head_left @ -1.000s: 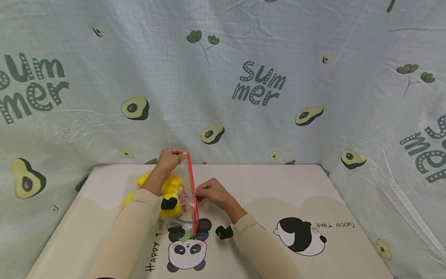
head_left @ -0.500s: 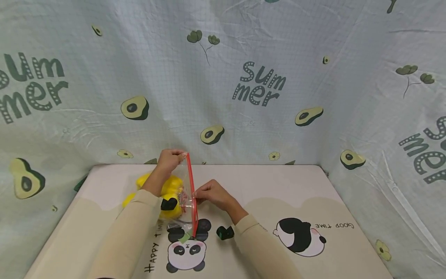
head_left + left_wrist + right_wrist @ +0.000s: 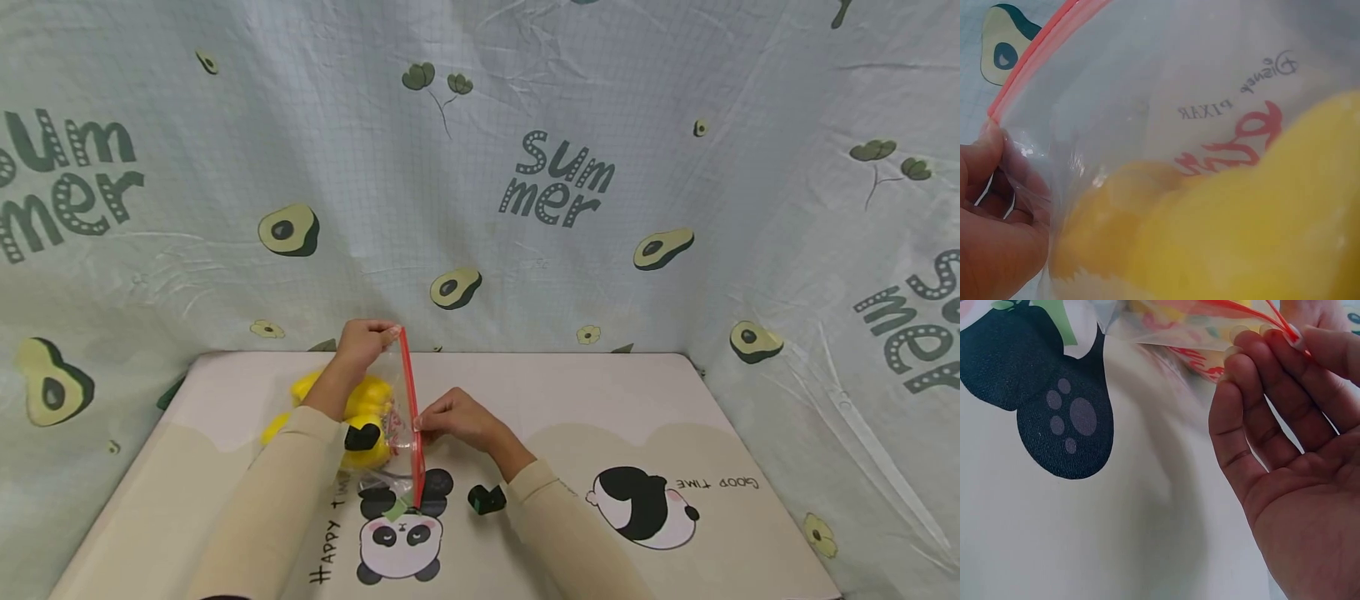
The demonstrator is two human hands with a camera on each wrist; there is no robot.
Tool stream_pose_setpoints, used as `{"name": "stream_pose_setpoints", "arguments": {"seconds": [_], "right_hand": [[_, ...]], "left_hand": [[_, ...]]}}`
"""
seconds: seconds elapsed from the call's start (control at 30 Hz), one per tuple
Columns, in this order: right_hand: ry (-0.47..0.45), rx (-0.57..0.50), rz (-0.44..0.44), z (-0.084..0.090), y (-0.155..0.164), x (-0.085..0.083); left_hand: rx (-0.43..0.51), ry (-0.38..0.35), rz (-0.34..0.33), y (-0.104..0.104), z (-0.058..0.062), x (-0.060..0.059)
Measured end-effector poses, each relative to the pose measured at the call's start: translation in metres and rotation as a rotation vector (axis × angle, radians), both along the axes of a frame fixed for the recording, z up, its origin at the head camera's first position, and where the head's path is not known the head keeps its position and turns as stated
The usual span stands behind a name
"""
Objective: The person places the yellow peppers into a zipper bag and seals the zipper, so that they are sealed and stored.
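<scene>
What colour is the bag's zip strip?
Red-orange; the zip strip of the bag shows best in the head view.

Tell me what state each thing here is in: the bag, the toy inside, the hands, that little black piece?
Zip bag: held upright on edge, red zip strip pinched at two spots.
Yellow plush toy: inside the bag.
Left hand: pinches the strip's top end.
Right hand: pinches the strip midway.
Small black piece: lying loose on the table mat, untouched.
</scene>
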State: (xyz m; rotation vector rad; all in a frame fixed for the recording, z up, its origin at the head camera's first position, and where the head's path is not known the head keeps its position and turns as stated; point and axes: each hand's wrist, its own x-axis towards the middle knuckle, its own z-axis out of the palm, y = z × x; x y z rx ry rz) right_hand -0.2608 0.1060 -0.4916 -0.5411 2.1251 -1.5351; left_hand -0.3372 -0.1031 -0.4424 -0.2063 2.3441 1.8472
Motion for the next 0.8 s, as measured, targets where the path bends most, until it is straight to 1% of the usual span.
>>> {"name": "stream_pose_setpoints", "arguments": {"seconds": [0.27, 0.5, 0.63, 0.8], "right_hand": [[0.004, 0.032, 0.027, 0.0009, 0.0014, 0.0012], [0.004, 0.050, 0.070, 0.0009, 0.0043, 0.0035], [0.009, 0.068, 0.074, 0.0026, 0.0072, 0.0044], [-0.010, 0.058, 0.093, 0.0032, 0.0098, 0.0068]], "left_hand": [[0.004, -0.003, 0.000, -0.0012, -0.0012, -0.0011], [0.019, -0.007, 0.003, 0.0000, -0.0044, -0.0004], [0.017, 0.002, -0.005, 0.0018, -0.0042, -0.0006], [0.016, 0.008, -0.015, 0.0025, -0.0045, -0.0002]]}}
